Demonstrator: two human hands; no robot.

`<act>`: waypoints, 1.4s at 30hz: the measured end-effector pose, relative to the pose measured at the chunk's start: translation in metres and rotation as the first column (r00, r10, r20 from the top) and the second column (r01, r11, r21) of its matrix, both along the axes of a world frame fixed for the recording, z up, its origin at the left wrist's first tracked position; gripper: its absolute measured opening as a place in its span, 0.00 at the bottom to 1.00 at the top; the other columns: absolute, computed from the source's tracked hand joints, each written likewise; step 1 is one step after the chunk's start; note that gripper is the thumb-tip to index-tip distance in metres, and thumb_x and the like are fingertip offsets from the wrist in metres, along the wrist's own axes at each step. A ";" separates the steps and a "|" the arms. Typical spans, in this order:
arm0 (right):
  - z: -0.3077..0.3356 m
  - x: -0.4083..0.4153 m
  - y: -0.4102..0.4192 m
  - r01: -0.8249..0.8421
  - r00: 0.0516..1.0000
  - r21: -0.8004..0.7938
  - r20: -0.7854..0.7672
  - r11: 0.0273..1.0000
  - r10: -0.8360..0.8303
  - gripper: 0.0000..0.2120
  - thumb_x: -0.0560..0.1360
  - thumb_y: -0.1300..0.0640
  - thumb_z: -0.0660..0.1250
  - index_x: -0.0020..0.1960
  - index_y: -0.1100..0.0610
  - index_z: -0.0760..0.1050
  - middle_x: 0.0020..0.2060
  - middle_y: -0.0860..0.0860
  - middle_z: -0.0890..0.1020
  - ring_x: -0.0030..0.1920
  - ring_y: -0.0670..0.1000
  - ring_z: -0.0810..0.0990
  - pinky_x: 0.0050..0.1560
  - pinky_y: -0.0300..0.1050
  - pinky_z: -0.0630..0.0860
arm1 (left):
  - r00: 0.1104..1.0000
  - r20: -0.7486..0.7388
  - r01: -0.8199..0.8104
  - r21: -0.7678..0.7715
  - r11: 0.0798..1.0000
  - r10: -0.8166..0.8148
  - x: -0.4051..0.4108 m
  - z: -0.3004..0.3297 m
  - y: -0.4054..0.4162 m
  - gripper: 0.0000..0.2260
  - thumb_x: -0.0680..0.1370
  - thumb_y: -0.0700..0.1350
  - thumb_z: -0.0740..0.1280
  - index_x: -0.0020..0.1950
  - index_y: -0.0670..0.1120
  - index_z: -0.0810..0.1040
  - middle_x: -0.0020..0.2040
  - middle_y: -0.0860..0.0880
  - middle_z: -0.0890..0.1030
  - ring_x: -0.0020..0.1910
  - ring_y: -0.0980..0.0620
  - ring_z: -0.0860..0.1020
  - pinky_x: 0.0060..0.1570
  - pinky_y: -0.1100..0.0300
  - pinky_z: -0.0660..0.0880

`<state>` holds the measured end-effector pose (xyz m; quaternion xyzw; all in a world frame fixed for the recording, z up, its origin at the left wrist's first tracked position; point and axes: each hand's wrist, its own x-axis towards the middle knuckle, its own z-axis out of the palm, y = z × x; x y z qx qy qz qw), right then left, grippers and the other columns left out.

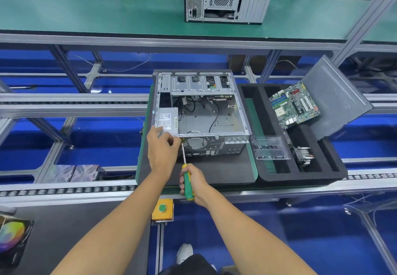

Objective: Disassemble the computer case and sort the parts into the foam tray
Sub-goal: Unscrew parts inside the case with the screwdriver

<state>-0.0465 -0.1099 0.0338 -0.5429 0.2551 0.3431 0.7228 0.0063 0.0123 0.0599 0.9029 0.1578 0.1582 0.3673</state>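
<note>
— Conveyor rails and blue flooring all round; where's the work?

— Centre of the frame: the open computer case (202,111) lies on a dark mat (214,171), rear panel towards the person. The power supply (168,120) sits in its lower-left corner.

— And the hands?

— The right hand (194,183) has its fingers wrapped round the green-handled screwdriver (186,173). Its shaft runs up and slightly left to the rear panel's left edge. The left hand (162,148) is curled at that same corner, just above the tip; I can't tell if it pinches a screw or only steadies the case.

— So the tool's long axis points away from the body, into the panel?

— Yes, and the left hand is nearer the screw.

— Sorting?

— At right, the foam tray (300,176) holds the motherboard (295,105), a cooler (304,154) and a clear screw box (270,148).
</note>
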 end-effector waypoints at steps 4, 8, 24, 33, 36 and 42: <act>-0.005 -0.002 -0.011 0.030 0.999 -0.011 -0.016 0.999 -0.030 0.09 0.75 0.56 0.61 0.37 0.56 0.73 0.28 0.51 0.74 0.26 0.48 0.70 0.27 0.40 0.69 | 0.997 0.074 0.016 0.178 0.984 -0.030 -0.015 -0.017 0.012 0.07 0.79 0.49 0.70 0.42 0.49 0.77 0.67 0.48 0.69 0.68 0.44 0.63 0.64 0.41 0.70; -0.009 -0.001 -0.017 0.037 0.999 -0.073 -0.011 0.997 -0.038 0.09 0.75 0.56 0.61 0.38 0.56 0.73 0.28 0.51 0.75 0.26 0.49 0.70 0.28 0.41 0.69 | 0.996 -0.010 0.085 0.298 0.951 -0.086 -0.038 -0.050 0.023 0.06 0.79 0.50 0.70 0.44 0.51 0.77 0.63 0.48 0.68 0.63 0.42 0.64 0.61 0.38 0.67; -0.036 0.004 -0.030 0.024 1.000 -0.260 -0.005 0.965 -0.027 0.03 0.78 0.60 0.60 0.47 0.57 0.73 0.35 0.53 0.78 0.30 0.49 0.74 0.29 0.42 0.75 | 0.868 -0.452 0.409 0.413 0.813 -0.207 -0.027 -0.091 0.006 0.10 0.83 0.54 0.59 0.53 0.49 0.74 0.51 0.50 0.81 0.55 0.46 0.74 0.51 0.51 0.69; -0.042 0.002 -0.045 0.005 0.999 -0.302 -0.048 0.953 -0.021 0.03 0.79 0.60 0.62 0.50 0.58 0.73 0.38 0.54 0.79 0.33 0.50 0.75 0.30 0.42 0.76 | 0.822 -0.477 0.506 0.360 0.784 -0.311 -0.011 -0.091 -0.034 0.09 0.84 0.54 0.61 0.57 0.50 0.74 0.54 0.49 0.81 0.58 0.46 0.75 0.52 0.50 0.71; -0.043 0.005 -0.043 0.006 0.998 -0.295 -0.050 0.955 -0.022 0.03 0.79 0.60 0.61 0.50 0.58 0.73 0.38 0.54 0.80 0.31 0.50 0.76 0.30 0.42 0.76 | 0.830 -0.488 0.486 0.394 0.780 -0.270 -0.006 -0.091 -0.038 0.09 0.83 0.55 0.62 0.59 0.52 0.74 0.56 0.50 0.81 0.61 0.46 0.74 0.54 0.51 0.70; -0.043 0.011 -0.036 -0.055 0.998 -0.297 -0.054 0.953 0.041 0.02 0.80 0.62 0.60 0.49 0.59 0.71 0.44 0.56 0.80 0.37 0.51 0.77 0.36 0.46 0.80 | 0.891 -0.373 0.316 0.096 0.944 -0.260 -0.008 -0.091 -0.033 0.14 0.85 0.55 0.59 0.54 0.47 0.77 0.50 0.46 0.80 0.57 0.46 0.73 0.50 0.48 0.74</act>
